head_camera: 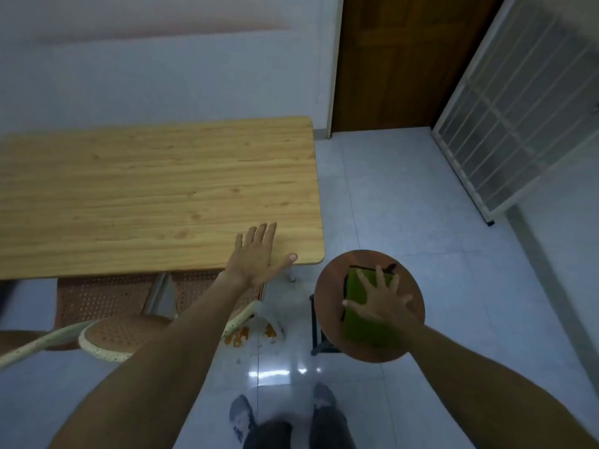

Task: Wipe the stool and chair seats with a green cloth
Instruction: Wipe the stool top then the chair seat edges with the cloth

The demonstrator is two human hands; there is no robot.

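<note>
A round brown stool [334, 286] stands on the floor at the lower right of the table. A folded green cloth [359, 328] lies flat on its seat. My right hand [381, 301] presses down on the cloth with fingers spread. My left hand [256, 254] rests flat on the front right corner of the wooden table [146, 196], fingers apart, holding nothing. A chair [120, 335] with a perforated orange seat and pale curved frame sits tucked under the table's front edge, partly hidden by my left forearm.
A brown door [395, 59] is at the back and a white grille gate [518, 108] leans at the right. Orange stains [240, 337] mark the glossy tiled floor beside the chair. My feet [278, 413] stand below the stool.
</note>
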